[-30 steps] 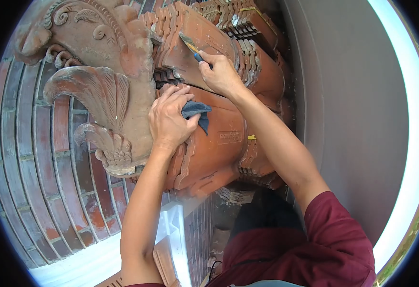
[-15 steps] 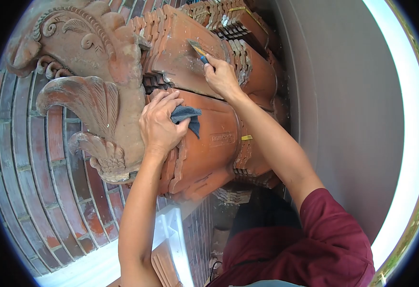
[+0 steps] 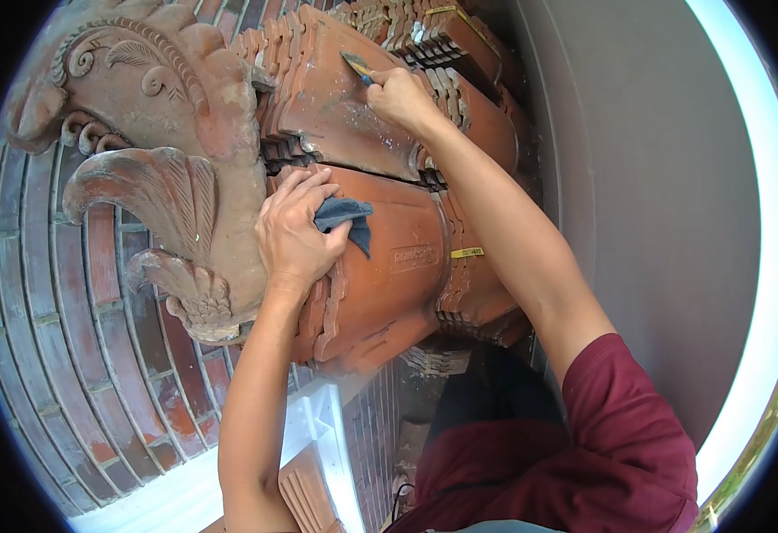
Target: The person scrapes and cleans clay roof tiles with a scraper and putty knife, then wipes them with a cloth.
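Observation:
My right hand (image 3: 401, 98) is closed round the handle of a small putty knife (image 3: 355, 65), which shows blue and yellow. Its blade lies against the upper clay roof tile (image 3: 327, 98), where pale crumbs are scattered. My left hand (image 3: 298, 226) grips a dark grey cloth (image 3: 344, 216) between thumb and fingers. That hand rests on the left edge of the nearer stack of orange roof tiles (image 3: 380, 293), whose front tile bears a stamped mark.
Carved terracotta ornaments (image 3: 171, 191) stand left of the tiles, above brick paving (image 3: 78, 338). More stacked tiles (image 3: 460, 44) sit at the back. A grey wall (image 3: 646, 178) rises on the right. A white frame (image 3: 318, 417) lies below my left forearm.
My right hand has moved slightly up and left with the putty knife, across the upper tile. My left hand and the cloth stay nearly in place.

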The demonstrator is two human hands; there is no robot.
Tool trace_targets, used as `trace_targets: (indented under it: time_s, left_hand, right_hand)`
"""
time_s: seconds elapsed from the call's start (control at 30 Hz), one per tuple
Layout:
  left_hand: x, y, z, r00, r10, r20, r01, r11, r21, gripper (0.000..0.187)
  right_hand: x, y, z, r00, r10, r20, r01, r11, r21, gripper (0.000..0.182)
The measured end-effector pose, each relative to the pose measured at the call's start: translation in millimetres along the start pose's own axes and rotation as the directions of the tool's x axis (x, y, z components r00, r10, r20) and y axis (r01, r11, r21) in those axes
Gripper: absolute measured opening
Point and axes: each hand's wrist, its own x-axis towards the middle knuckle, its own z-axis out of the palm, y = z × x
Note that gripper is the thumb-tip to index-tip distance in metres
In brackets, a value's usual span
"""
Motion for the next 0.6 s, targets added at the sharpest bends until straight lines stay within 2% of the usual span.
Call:
trace_targets:
  time_s: [0.07, 0.17, 0.27, 0.47, 0.6]
  left_hand:
    - [-1, -1, 1, 1.0, 0.003, -0.008, -0.003, 1.0, 0.017, 0.033]
    - [-1, -3, 2, 1.0, 0.018, -0.022, -0.018, 1.0, 0.005, 0.033]
    - [-1, 0, -1, 1.0, 0.007, -0.007, -0.007, 1.0, -0.009, 0.034]
    - [0, -1, 1, 1.0, 0.013, -0.008, -0.013, 1.0, -0.005, 0.034]
    - [-2, 1, 0, 1.0, 0.003, 0.008, -0.003, 1.0, 0.004, 0.034]
  right_hand:
    - [-2, 0, 0, 1.0, 0.02, 0.0, -0.02, 1.0, -0.01, 0.039]
    - [-12, 4, 0, 0.999, -0.033, -0.039, 0.032, 0.999, -0.024, 0.038]
    - [-2, 2, -2, 1.0, 0.021, 0.001, -0.021, 1.0, 0.0, 0.038]
    - [-5, 7, -8, 0.999, -0.053, 0.01, 0.054, 0.996, -0.074, 0.038]
    - [3, 9, -10, 0.999, -0.023, 0.046, 0.025, 0.998, -0.053, 0.038]
